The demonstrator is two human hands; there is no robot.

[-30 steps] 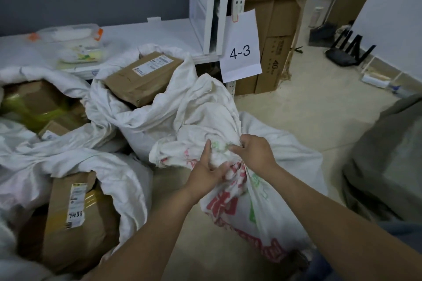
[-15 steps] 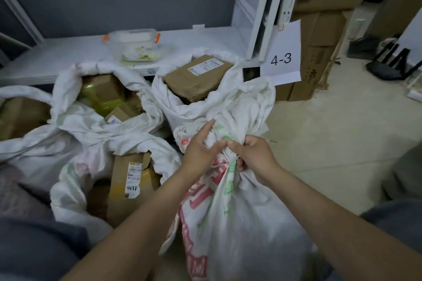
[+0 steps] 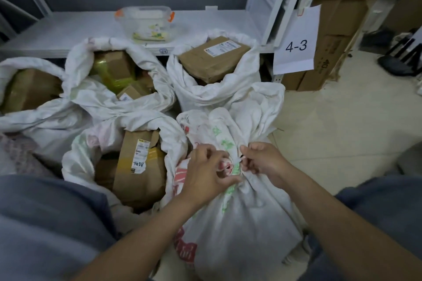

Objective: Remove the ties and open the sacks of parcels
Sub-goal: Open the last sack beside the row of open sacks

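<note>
Left hand (image 3: pixel 205 173) is curled round the bunched neck of the tied sack (image 3: pixel 242 230). Right hand (image 3: pixel 262 162) pinches the thin white tie (image 3: pixel 238 161) at that neck; the tie is mostly hidden in folds.

The sack stands on the floor (image 3: pixel 342 132) right in front of the person, white woven with red and green print. It is probably soft, crinkly and a bit slick, and looks full, so likely heavy. Best hold is the neck just under the tie, working its loose end.

Beyond are four open sacks (image 3: pixel 217 96) of cardboard parcels (image 3: pixel 212 57), then a shelf (image 3: pixel 68 27) with a plastic container (image 3: pixel 146 23).
</note>
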